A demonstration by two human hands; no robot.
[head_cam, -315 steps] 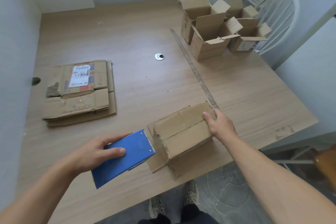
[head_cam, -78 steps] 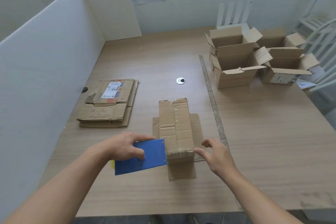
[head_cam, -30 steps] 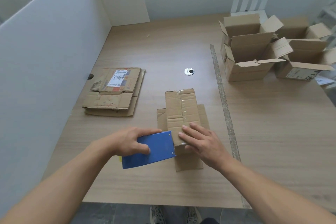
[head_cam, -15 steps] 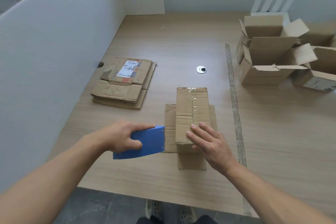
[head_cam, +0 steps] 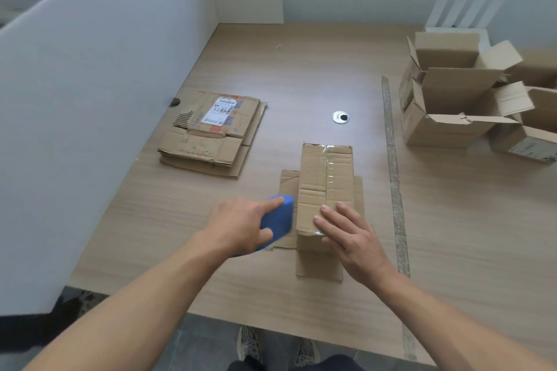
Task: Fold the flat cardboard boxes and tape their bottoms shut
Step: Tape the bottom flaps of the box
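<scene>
Box, one, taped, right grip flat on it, left grip holding one blue dispenser

I'm reaching both bare arms forward. My left grip is curling round a blue tape dispenser, forefinger lying along its top; my right grip is pressing flat, fingers straight and slightly spread.

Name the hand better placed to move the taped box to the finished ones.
Right, probably: the right hand lies flat on the box, nearer the finished boxes; the left hand grips the tape dispenser.
</scene>
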